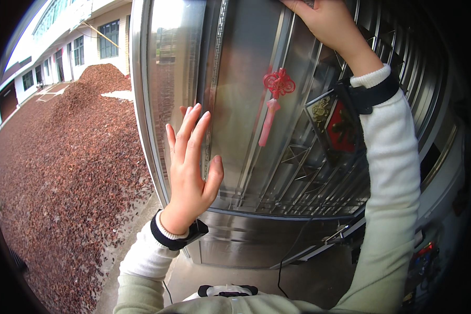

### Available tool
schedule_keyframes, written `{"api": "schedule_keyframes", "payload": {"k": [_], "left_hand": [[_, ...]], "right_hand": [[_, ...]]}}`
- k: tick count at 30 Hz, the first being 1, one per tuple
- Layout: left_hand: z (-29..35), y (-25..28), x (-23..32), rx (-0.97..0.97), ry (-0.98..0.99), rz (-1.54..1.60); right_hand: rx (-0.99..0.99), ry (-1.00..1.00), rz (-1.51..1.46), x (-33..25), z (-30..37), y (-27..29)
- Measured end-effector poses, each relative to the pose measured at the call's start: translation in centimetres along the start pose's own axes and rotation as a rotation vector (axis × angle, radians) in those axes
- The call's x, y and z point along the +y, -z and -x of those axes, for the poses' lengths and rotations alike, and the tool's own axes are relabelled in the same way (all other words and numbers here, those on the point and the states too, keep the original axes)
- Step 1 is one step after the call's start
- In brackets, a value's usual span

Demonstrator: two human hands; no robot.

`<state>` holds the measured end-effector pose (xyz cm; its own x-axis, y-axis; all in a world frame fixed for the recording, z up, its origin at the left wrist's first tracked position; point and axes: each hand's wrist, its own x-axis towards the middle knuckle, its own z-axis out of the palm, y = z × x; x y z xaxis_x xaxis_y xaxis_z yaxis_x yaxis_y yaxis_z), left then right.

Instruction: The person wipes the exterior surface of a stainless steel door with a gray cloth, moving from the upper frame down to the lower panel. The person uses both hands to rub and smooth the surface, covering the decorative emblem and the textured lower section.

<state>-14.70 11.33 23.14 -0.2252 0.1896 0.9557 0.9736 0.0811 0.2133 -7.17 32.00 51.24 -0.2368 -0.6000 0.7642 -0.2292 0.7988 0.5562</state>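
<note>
Two bare hands are laid on a shiny steel door [246,104] that fills the middle of the view. At about eight o'clock from centre, the left hand [191,165] lies flat against the door's left leaf, just beside the vertical seam; its fingers [193,131] are straight and close together, pointing up, with the thumb held apart toward the seam. At one o'clock, the right hand [327,21] reaches to the top edge of the picture and rests on the door; its fingertips are cut off by the frame, so whether they are spread or pinching anything cannot be told.

Between the two hands, near twelve o'clock from centre, a red knotted ornament [278,83] hangs on the door, with a pink tassel [267,123] dangling below it. At three o'clock, partly behind the right sleeve, sits a diamond-shaped red and gold sign [334,123] in a dark border, tilted on its point.

Out at nine o'clock, a wide spread of reddish-brown husks [68,157] covers the ground and rises into a heap before a white building [83,42].
</note>
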Motion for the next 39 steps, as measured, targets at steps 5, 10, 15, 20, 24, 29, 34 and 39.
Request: {"api": "schedule_keyframes", "payload": {"k": [5,10,15,20,24,29,34,39], "left_hand": [[0.0,-0.7,0.3,0.021,-0.009,0.034],[-0.2,-1.4,0.9,0.026,-0.019,0.053],[-0.2,-2.1,1.6,0.036,-0.021,0.074],[0.1,-2.6,1.9,0.053,-0.02,0.088],[0.3,-2.9,2.1,0.051,-0.02,0.097],[0.2,-2.7,2.4,0.052,-0.021,0.103],[-0.6,-2.6,2.8,0.036,-0.022,0.091],[-1.8,-3.2,3.4,0.004,-0.052,0.086]], "right_hand": [[-0.101,0.084,-0.077,-1.1,2.9,-0.7],[-0.103,0.147,0.002,-2.8,6.9,-1.7],[-0.123,0.111,-0.077,-4.6,10.3,-2.6],[-0.271,0.124,-0.113,-6.9,14.0,-2.9],[-0.386,0.145,-0.16,-8.7,16.7,-3.1],[-0.41,0.132,-0.199,-8.8,17.2,-3.2],[-0.236,0.082,-0.142,-6.7,14.5,-3.0],[-0.092,0.08,-0.05,-3.4,10.4,-2.2]]}}
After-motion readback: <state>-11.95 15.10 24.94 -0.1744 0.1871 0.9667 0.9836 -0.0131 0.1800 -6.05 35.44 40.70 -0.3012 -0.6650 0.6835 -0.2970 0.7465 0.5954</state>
